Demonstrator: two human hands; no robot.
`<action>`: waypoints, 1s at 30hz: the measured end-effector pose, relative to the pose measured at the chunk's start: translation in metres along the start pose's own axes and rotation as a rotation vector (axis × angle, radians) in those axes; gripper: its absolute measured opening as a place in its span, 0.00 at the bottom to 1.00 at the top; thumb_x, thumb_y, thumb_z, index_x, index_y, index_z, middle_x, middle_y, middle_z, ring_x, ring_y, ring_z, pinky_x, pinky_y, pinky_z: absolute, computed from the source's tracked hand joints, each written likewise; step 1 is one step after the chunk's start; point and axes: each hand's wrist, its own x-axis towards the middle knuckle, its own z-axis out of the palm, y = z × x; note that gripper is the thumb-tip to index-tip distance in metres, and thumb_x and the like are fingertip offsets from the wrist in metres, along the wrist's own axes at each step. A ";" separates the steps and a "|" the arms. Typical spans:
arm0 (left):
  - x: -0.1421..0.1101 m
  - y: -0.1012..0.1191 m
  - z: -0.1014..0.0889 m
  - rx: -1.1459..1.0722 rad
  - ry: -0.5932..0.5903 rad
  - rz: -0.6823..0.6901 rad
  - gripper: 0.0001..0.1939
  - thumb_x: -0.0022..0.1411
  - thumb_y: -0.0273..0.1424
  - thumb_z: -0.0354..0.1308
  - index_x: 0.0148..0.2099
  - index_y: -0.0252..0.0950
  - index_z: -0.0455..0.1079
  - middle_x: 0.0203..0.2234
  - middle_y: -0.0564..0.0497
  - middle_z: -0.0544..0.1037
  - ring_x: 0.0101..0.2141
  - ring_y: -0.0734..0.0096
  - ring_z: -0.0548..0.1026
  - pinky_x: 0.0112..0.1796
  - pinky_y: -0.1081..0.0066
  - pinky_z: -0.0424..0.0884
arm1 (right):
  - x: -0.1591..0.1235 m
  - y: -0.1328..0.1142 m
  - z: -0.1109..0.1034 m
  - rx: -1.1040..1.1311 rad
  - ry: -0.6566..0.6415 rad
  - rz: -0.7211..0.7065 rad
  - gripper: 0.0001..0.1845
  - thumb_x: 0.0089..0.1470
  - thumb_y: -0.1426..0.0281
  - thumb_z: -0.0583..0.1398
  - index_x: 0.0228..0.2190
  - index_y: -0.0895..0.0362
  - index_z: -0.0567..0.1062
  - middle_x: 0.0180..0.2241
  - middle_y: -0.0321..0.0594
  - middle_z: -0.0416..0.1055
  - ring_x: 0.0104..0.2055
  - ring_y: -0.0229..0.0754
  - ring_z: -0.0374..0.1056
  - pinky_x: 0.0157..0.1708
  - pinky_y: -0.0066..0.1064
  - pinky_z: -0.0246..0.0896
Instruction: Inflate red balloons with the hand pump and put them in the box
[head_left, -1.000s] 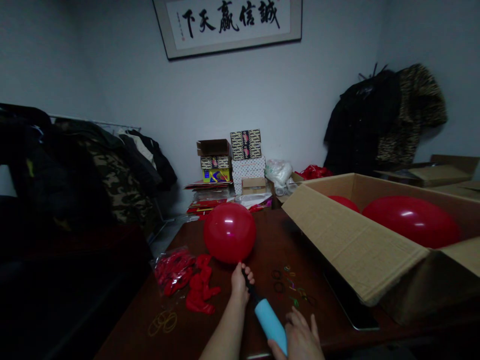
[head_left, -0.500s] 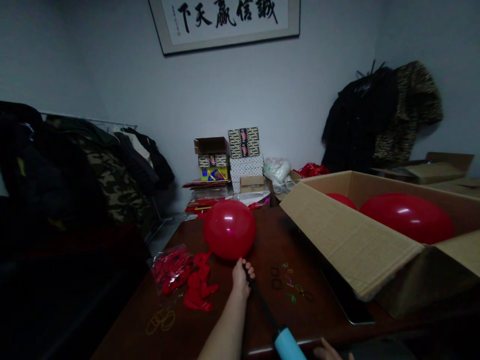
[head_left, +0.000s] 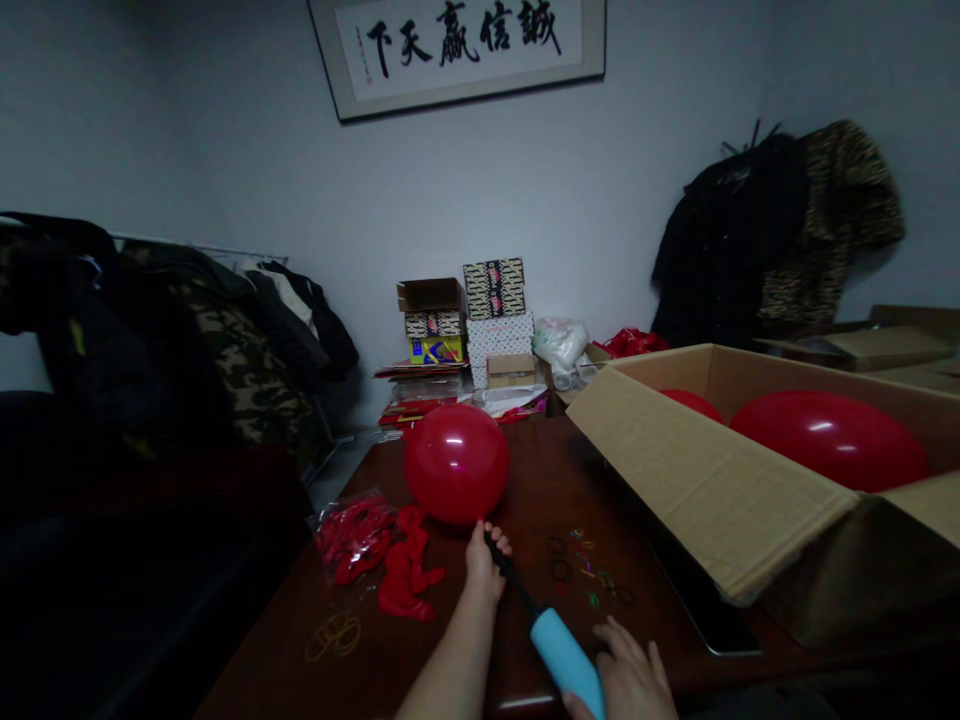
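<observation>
A round red balloon [head_left: 455, 463] rests on the dark wooden table [head_left: 540, 470], its neck on the black nozzle of a hand pump. My left hand [head_left: 484, 561] is closed around the nozzle and the balloon's neck. The pump's light blue barrel [head_left: 562, 658] points toward me, and my right hand [head_left: 630, 682] grips its near end at the bottom edge of the view.
Flat red balloons [head_left: 405, 575] and a clear bag of them [head_left: 352, 525] lie left of my hand. Coloured rubber bands [head_left: 589, 575] lie to the right, yellow ones [head_left: 334, 635] at the near left. An open cardboard box [head_left: 720, 480] holds inflated red balloons [head_left: 829, 440]. Stacked small boxes [head_left: 491, 320] stand at the table's far end.
The blue barrel was pulled back toward me half a second ago and has now slid forward along the rod again. My left hand stayed on the nozzle.
</observation>
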 end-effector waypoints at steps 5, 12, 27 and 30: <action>-0.004 -0.009 -0.004 -0.040 -0.006 -0.066 0.11 0.62 0.32 0.50 0.28 0.37 0.56 0.16 0.59 0.58 0.14 0.82 0.57 0.16 0.81 0.51 | 0.023 -0.022 -0.014 0.097 0.003 0.006 0.26 0.49 0.58 0.49 0.41 0.62 0.73 0.57 0.52 0.60 0.62 0.55 0.48 0.60 0.56 0.36; -0.005 -0.008 -0.015 -0.046 -0.026 -0.077 0.11 0.60 0.35 0.52 0.28 0.37 0.56 0.17 0.58 0.59 0.16 0.79 0.60 0.20 0.76 0.60 | 0.047 -0.038 -0.003 0.143 0.065 0.024 0.25 0.47 0.59 0.51 0.40 0.62 0.74 0.55 0.52 0.63 0.60 0.55 0.52 0.59 0.57 0.39; 0.002 -0.013 -0.011 0.063 0.011 0.045 0.09 0.55 0.32 0.54 0.28 0.38 0.56 0.16 0.59 0.59 0.14 0.80 0.58 0.15 0.79 0.51 | 0.050 -0.033 0.008 0.186 0.075 0.056 0.26 0.51 0.57 0.49 0.40 0.63 0.73 0.52 0.54 0.64 0.57 0.55 0.56 0.56 0.54 0.47; 0.008 -0.011 -0.005 0.115 0.029 0.049 0.09 0.55 0.33 0.54 0.28 0.38 0.55 0.15 0.59 0.58 0.13 0.81 0.56 0.14 0.80 0.49 | 0.045 -0.034 0.007 0.123 0.090 0.046 0.26 0.52 0.57 0.49 0.42 0.64 0.72 0.54 0.55 0.63 0.59 0.56 0.53 0.59 0.57 0.39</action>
